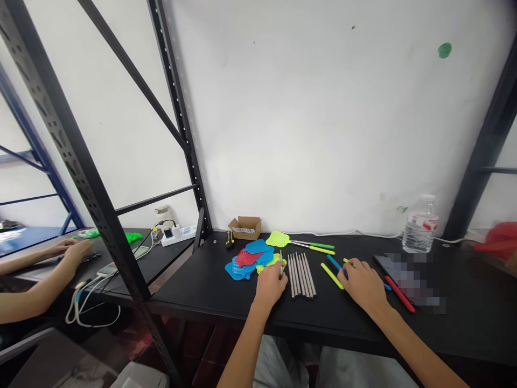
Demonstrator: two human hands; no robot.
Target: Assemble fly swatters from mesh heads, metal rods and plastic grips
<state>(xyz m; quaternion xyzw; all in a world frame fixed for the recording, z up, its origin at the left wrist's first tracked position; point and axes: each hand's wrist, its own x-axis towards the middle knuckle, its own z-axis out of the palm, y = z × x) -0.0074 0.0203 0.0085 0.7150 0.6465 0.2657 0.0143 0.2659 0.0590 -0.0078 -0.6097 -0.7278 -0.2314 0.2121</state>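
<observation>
My left hand [271, 283] is closed on a thin metal rod [281, 263], which sticks up from the fingers. Just right of it, several grey metal rods [301, 276] lie side by side on the black table. To its left is a heap of fly swatter heads [247, 258] in blue, red and yellow-green. My right hand [363, 283] curls its fingers down over a blue handle [333, 263], which shows on both sides of the hand. A yellow handle [332, 276] lies to the left, and another yellow tip peeks out behind the fingers.
Behind the rods lie fly swatters [301, 244] with rods and handles attached. A cardboard box [245, 227] stands at the back, a water bottle [420, 226] at the right. A red handle [399, 294] lies beside a phone-like dark slab [383, 265]. Another person's arms [44, 283] rest on the left table.
</observation>
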